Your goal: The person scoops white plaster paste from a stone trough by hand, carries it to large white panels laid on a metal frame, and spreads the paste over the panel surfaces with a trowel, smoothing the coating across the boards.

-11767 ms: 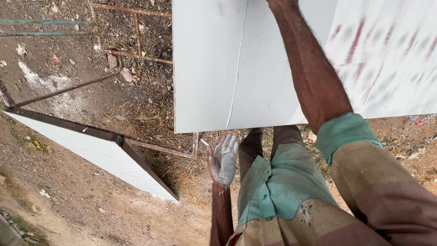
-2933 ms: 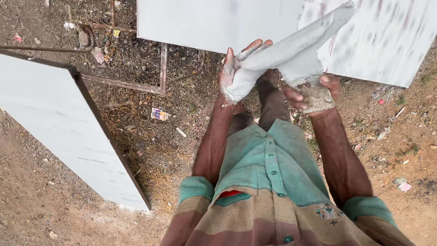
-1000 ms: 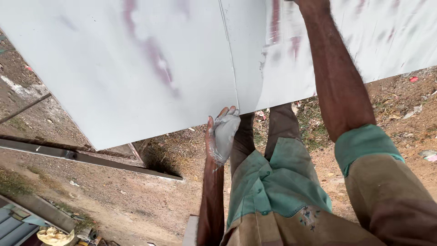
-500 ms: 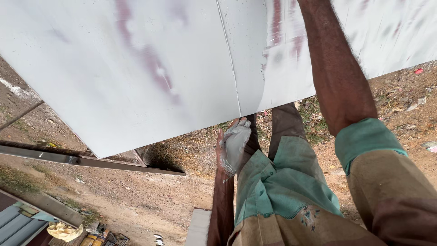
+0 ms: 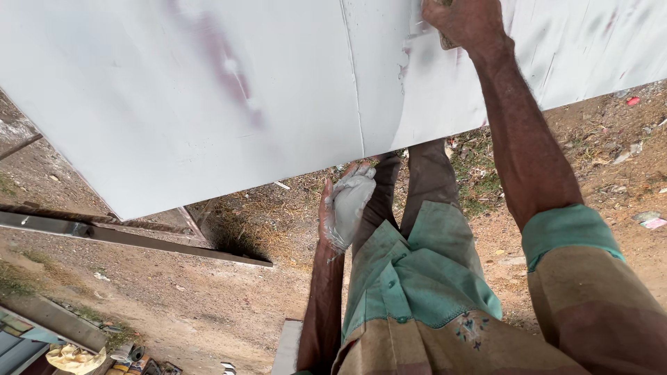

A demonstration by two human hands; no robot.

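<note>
Since half a second ago, the right hand (image 5: 464,22) is seen lower, closed and pressed on the white panel (image 5: 208,90). Below its edge, the paint-coated left hand (image 5: 345,205) is held open. A metal bar (image 5: 125,236) lies on dirt.

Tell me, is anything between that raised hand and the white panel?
Nothing visible. The right hand presses straight on the white panel, apparently over a small pad. The left hand, coated grey-white, hangs below the panel's edge, apart from it.
</note>
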